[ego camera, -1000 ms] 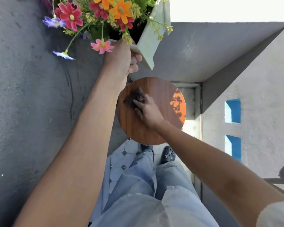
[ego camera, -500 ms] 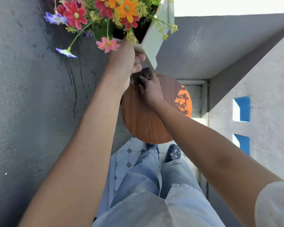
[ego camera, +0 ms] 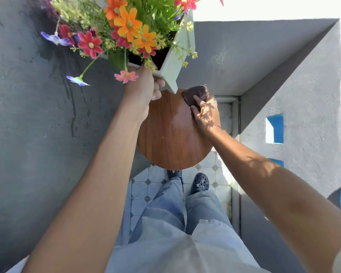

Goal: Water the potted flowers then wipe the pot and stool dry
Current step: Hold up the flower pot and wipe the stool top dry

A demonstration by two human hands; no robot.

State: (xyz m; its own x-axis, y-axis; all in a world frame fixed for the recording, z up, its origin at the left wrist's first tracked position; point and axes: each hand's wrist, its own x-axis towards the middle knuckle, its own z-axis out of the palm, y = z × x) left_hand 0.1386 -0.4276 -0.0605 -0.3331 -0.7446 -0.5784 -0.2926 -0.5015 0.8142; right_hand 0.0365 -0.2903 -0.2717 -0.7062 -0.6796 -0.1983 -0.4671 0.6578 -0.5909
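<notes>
My left hand [ego camera: 146, 89] grips the near rim of a pale square pot [ego camera: 175, 62] and holds it lifted above the stool. Orange, red, pink and purple flowers [ego camera: 130, 30] fill the pot. Below it stands a round wooden stool [ego camera: 169, 138]. My right hand [ego camera: 207, 113] presses a dark cloth [ego camera: 195, 94] on the stool's far right edge. A faint wet sheen shows on the seat beside the cloth.
A grey wall [ego camera: 37, 125] runs close along the left, with dark drip streaks. Another grey wall [ego camera: 303, 95] with blue openings stands at the right. Tiled floor [ego camera: 144, 186] lies under the stool, with my legs and dark shoes [ego camera: 200, 183] just behind it.
My right hand with the cloth has swept from the stool's left middle, up along the far edge, to its far right side. The pot stays lifted in my left hand.
</notes>
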